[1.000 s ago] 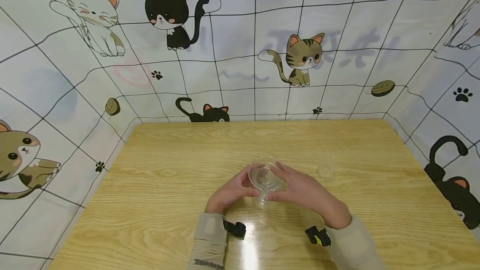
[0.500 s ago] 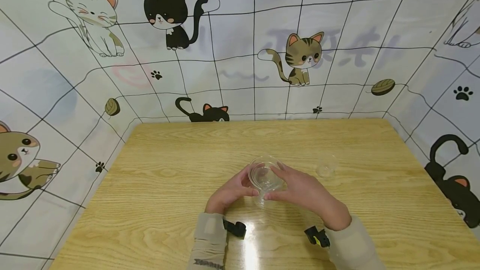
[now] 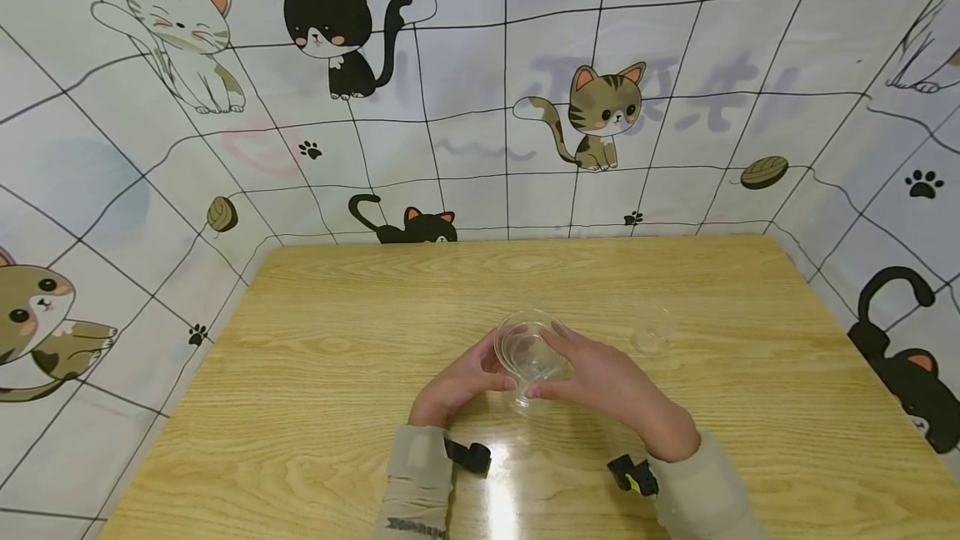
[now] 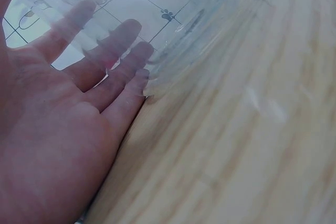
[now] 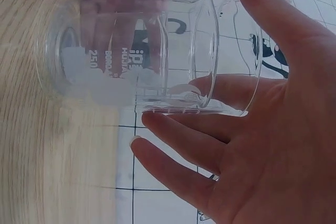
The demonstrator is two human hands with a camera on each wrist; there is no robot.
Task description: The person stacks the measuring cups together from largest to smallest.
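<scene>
Clear glass beakers (image 3: 532, 352) stand one inside another at the middle of the table, with several rims showing. White print, including "250", marks the outer beaker (image 5: 126, 66) in the right wrist view. My left hand (image 3: 465, 377) holds the glass from the left, thumb at the front. In the left wrist view its long fingers (image 4: 107, 45) lie along the side of the glass. From the right, my right hand (image 3: 615, 382) grips near the rim, thumb in front and index finger behind. How many beakers are nested I cannot tell.
Another small clear glass vessel (image 3: 651, 338) stands to the right of the hands, faint against the wood. The wooden table (image 3: 337, 340) ends at a white wall covering (image 3: 480, 148) printed with cats and grid lines. Similar covering stands on both sides.
</scene>
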